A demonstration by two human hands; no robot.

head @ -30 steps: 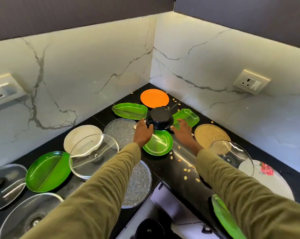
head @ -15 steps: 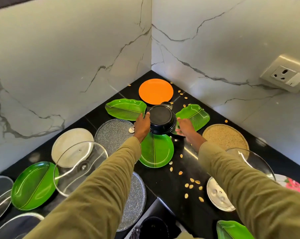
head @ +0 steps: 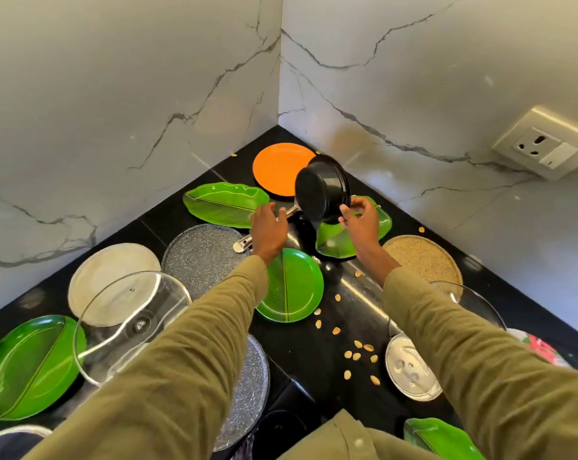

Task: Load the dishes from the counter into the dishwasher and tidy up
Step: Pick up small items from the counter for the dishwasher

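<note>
pan: black saucepan (head: 320, 190) lifted off the black counter (head: 300, 346) and tipped on its side, base toward the camera, above the corner, overlapping the orange plate (head: 279, 167)
left hand: left hand (head: 268, 231) wrapped around the pan's metal handle (head: 244, 242), whose end sticks out below the hand
right hand: right hand (head: 360, 224) with fingertips pinching the pan's rim
below the pan: round green plate (head: 292, 287), leaf-shaped green plates either side
right of the green plate: scattered seeds (head: 357, 346)
</note>
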